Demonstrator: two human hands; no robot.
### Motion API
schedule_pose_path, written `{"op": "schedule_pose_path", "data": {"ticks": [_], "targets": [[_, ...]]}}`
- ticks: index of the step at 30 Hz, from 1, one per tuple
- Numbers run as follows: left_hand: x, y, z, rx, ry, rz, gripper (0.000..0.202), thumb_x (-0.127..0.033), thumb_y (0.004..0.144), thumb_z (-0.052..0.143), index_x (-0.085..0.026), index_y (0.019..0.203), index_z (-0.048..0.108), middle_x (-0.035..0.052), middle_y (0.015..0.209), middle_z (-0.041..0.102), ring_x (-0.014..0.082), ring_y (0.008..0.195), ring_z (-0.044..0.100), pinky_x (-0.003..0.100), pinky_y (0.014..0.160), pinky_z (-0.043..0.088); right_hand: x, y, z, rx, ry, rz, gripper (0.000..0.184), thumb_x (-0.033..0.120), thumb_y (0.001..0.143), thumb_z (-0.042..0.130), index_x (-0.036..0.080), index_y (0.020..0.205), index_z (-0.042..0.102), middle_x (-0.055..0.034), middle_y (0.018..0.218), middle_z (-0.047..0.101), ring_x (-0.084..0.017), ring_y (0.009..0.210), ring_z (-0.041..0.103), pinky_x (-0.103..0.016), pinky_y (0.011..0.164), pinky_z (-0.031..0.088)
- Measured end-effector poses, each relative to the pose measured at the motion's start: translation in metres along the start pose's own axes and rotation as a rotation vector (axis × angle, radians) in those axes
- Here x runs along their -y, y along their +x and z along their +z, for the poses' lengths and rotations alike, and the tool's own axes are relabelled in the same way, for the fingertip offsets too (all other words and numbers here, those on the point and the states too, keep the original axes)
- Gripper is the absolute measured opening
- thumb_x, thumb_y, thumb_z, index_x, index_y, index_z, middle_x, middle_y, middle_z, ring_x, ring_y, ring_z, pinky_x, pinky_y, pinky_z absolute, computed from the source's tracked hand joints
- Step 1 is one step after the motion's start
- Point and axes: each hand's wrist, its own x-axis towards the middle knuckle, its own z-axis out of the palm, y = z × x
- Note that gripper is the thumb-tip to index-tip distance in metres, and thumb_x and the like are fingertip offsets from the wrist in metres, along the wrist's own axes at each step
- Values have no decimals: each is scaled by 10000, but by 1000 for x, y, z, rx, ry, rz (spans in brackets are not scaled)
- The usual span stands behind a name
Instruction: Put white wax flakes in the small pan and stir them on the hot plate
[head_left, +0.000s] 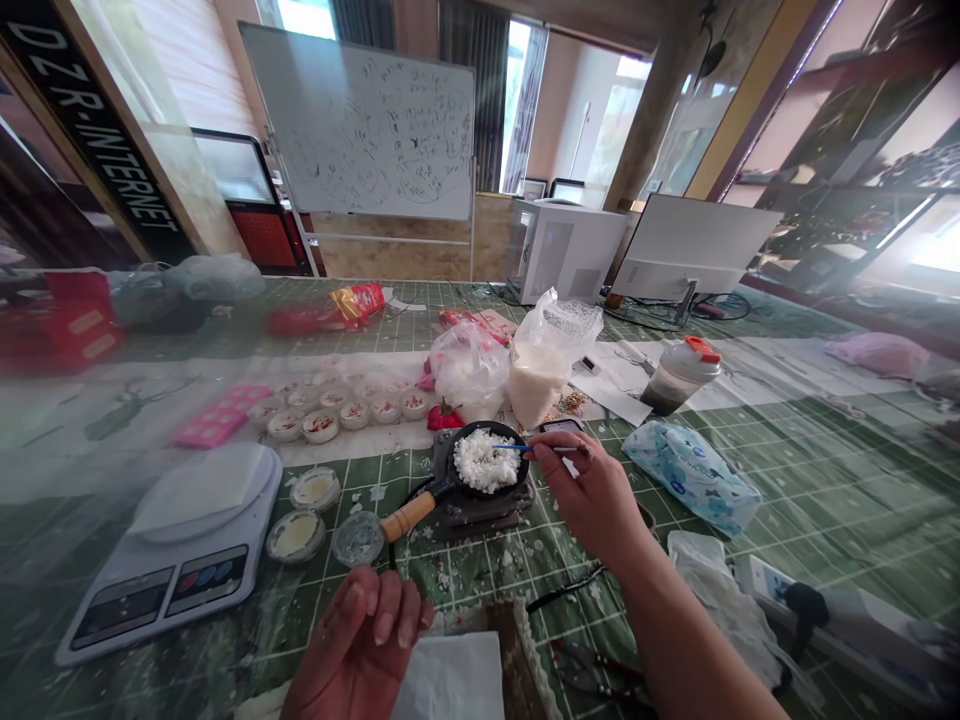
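My right hand [592, 490] is pinched on a thin stick [544, 449], thumb and fingers closed around its right end. The stick lies almost level and runs left from my fingers. Its blue tip sits over the right edge of the pan [517, 470], just above the white flakes [486, 460] heaped in it.

The pan is just left of that hand and slightly farther away, resting on a small dark burner [480, 508]. Its wooden handle [407, 516] points near and left, toward my left hand [367, 630]. That hand is low at the near edge, well apart from the handle, with its fingers curled under beside a white sheet [450, 680]. I can't tell whether it grips anything. So the right hand is the nearer one to the pan's bowl, and the left is the nearer one to the handle.

Three round tins [315, 488] lie left of the handle, and a scale [172, 560] is farther left again. A bag [544, 365] of white stuff stands just beyond the pan.
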Motion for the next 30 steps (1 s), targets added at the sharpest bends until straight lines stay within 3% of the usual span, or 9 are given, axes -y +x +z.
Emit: {"op": "schedule_pose_path", "data": {"ticks": [7,13,18,25,30], "targets": [[-3,2,2,-53,-53,-25,271,-242,790,525,-183,568,380,-42,487,378,96,478,387,312,597,433,3,1,13,117,108,-38,217,304,845,452,234,924,642,-33,838,638,-168,829,568,-297,749,431],[-4,2,2,-60,-70,-32,237,-202,773,512,-181,573,386,-35,503,371,99,497,391,295,567,421,-5,4,6,-71,36,38,222,315,838,456,206,906,637,-60,848,641,-194,840,563,-339,781,423],[-5,1,3,-76,-65,-40,224,-190,770,496,-183,580,378,-35,518,367,99,500,388,299,564,415,-4,4,7,62,42,9,213,307,841,450,233,905,639,-40,859,640,-188,852,569,-318,757,432],[-4,2,3,-89,-44,-25,217,-225,742,517,-181,585,376,-37,520,347,95,497,378,295,547,409,4,-2,-5,152,114,16,215,316,840,444,223,889,632,-32,833,635,-166,808,585,-280,707,445],[-5,3,3,-85,-46,-17,211,-211,750,501,-179,579,382,-35,513,345,95,493,371,289,541,403,-9,4,0,-9,32,42,214,316,840,444,217,888,627,-41,863,655,-190,853,582,-321,774,431]]}}
